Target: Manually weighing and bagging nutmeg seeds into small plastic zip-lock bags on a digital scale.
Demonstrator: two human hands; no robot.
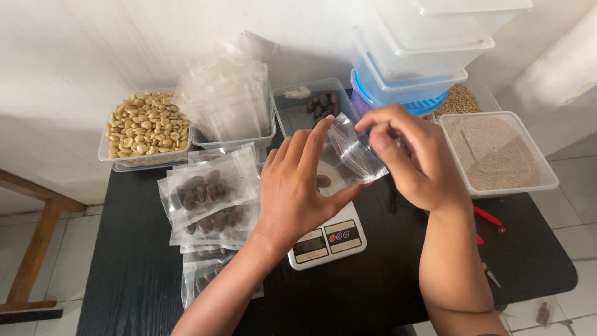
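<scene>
So right above the kitchen scale [326,239], your left hand [298,186] and right hand [407,155] both pinch the small clear pouch [356,152]. It hangs between them, long axis slanting down to the right. Fingers clamped on its edges. Just past the scale sits the tub of dark nuts [311,106].
</scene>
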